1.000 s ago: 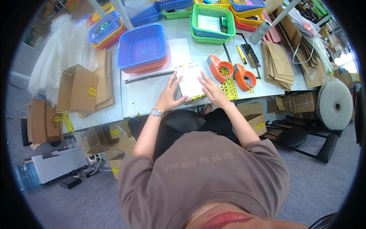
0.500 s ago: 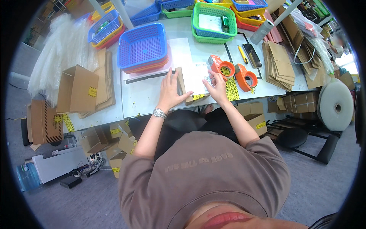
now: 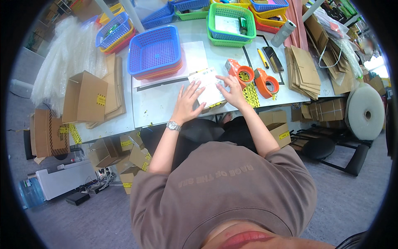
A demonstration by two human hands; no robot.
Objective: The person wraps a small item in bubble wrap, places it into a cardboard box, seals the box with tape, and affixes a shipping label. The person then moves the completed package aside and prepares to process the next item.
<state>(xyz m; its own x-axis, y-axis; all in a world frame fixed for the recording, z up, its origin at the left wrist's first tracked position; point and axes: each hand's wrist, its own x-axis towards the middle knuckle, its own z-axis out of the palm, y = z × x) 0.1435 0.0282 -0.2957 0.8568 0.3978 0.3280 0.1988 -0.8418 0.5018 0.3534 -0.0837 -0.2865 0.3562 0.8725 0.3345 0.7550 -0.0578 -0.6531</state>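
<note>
A white printed label sheet (image 3: 209, 86) lies over a small cardboard box at the front of the table. Only a strip of the box shows at its near edge, with yellow-and-black tape there. My left hand (image 3: 187, 103) rests on the sheet's left side, its fingers spread and flat. On the right side, my right hand (image 3: 233, 92) touches the sheet with thumb and index finger apart. Both hands are open. Just right of them stand two orange tape dispensers, the nearer one (image 3: 234, 67) and the farther one (image 3: 260, 79).
A stack of baskets with a blue one (image 3: 154, 50) on top stands behind my left hand. Green baskets (image 3: 230, 25) sit at the back. A yellow cutter (image 3: 263, 58), a phone (image 3: 273, 59) and flat cardboard (image 3: 304, 70) lie right. An open carton (image 3: 85, 97) stands left.
The label sheet has shifted left and now covers the box side that showed before. My left hand has moved right onto the sheet; the right hand's index finger has stretched out.
</note>
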